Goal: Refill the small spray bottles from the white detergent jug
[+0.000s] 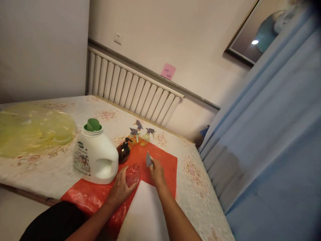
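Note:
My left hand (122, 184) is closed around a small clear bottle (132, 175), which looks reddish against the sheet behind it; its neck is uncapped and tilts to the right. In my right hand (157, 171), a little to the right of that bottle, is a grey trigger spray head (148, 159), apart from the bottle. Just beyond my left hand stands a dark brown pump bottle (123, 153). To its left is a big white handled jug (96, 155) with a green spout (93, 125) in its open mouth. Under these lies a red plastic sheet (163, 157).
Several small spray bottles (144, 139) with grey triggers stand at the red sheet's far edge. A white board or paper (145, 214) lies between my forearms. Crumpled yellowish plastic (32, 129) covers the left of the flowered surface (198, 201). Behind are a radiator (132, 87) and a blue curtain (263, 134).

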Demonstrator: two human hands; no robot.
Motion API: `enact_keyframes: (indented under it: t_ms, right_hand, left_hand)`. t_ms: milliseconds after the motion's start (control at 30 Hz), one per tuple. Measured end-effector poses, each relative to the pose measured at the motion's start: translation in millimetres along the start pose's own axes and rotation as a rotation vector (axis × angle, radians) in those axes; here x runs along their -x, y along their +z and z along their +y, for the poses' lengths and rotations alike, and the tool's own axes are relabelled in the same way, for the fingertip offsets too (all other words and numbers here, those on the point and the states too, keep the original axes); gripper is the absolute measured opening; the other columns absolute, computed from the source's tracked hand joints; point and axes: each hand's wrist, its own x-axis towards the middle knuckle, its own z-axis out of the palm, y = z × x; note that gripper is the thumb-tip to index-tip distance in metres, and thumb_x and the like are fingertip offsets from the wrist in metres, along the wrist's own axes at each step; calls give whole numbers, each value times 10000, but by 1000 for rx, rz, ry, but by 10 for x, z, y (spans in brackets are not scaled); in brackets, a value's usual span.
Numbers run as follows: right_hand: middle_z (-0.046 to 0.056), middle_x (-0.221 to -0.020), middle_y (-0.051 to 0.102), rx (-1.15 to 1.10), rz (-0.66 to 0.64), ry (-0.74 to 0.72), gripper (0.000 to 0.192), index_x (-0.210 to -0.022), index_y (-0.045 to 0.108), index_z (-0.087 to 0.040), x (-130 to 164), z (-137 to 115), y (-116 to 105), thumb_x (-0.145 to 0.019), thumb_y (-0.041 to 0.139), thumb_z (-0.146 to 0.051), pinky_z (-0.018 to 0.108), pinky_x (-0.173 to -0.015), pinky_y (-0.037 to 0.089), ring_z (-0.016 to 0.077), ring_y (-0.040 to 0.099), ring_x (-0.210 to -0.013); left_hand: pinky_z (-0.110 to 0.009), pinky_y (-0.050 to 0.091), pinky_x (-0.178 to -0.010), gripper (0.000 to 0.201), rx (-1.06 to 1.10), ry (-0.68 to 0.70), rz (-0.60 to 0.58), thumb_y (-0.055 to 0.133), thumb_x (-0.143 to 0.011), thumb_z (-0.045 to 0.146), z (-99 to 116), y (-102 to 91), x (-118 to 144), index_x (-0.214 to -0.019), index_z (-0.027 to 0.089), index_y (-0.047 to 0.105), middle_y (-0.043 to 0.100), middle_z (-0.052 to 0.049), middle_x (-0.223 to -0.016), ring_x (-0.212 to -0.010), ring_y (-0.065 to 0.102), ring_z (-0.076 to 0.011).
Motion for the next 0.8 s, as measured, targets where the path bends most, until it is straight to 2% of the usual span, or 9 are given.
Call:
enact_keyframes:
  t_ms: [100, 167, 300, 400, 533, 667, 800]
  right_hand:
    - [24, -835, 661, -182, 48, -24, 262, -1013, 612, -178, -111, -276, -271, -830, 428, -215, 276, -641, 490, 161, 613, -667]
    - [4, -788, 638, -287, 58, -41, 263, -1036, 579, -173, -145, -476, -385, -847, 421, -262, 266, -607, 504, 145, 605, -617]
    - [-15, -742, 610, -546, 65, -62, 192, -943, 586, -175, -126, -846, -452, -801, 521, -287, 267, -610, 515, 137, 601, -606]
    - [-25, -701, 601, -682, 26, -58, 130, -853, 608, -171, -89, -1029, -431, -763, 577, -260, 264, -604, 508, 124, 575, -572]
    - [-25, -705, 605, -681, 10, -31, 134, -855, 623, -169, -71, -1097, -414, -754, 584, -247, 262, -601, 508, 115, 553, -566]
    - [-33, -693, 587, -724, 43, 1, 163, -875, 609, -168, -106, -1065, -439, -746, 586, -264, 269, -599, 510, 110, 547, -551]
    - [-19, -721, 605, -663, 3, -14, 176, -887, 619, -164, -119, -1006, -384, -753, 578, -270, 261, -597, 513, 112, 553, -561]
  left_hand:
    - [-507, 346, -1098, 735, 4, 5, -2, 597, -803, 374, 1, -1, 8, -1393, 151, 220, 402, -170, -1366, -1308, 394, -324]
    - [-506, 355, -1091, 740, 11, -2, -1, 599, -798, 377, 1, -4, 12, -1396, 158, 221, 404, -168, -1368, -1306, 401, -325]
    - [-507, 369, -1079, 752, 26, -15, 11, 612, -779, 371, -6, -7, 15, -1398, 157, 241, 421, -172, -1366, -1305, 409, -327]
    - [-493, 376, -1077, 743, 51, -12, 30, 625, -762, 362, -10, -7, 20, -1387, 152, 283, 451, -169, -1356, -1297, 429, -317]
    - [-499, 367, -1080, 724, 61, -12, 36, 626, -764, 349, 4, -19, 27, -1380, 153, 299, 454, -168, -1355, -1299, 427, -313]
    - [-516, 375, -1069, 721, 65, -3, 31, 626, -769, 335, 38, -51, 24, -1384, 193, 278, 458, -147, -1335, -1281, 441, -312]
    - [-525, 370, -1071, 721, 53, 8, 26, 620, -781, 352, 50, -67, 19, -1383, 181, 263, 438, -164, -1344, -1288, 424, -326]
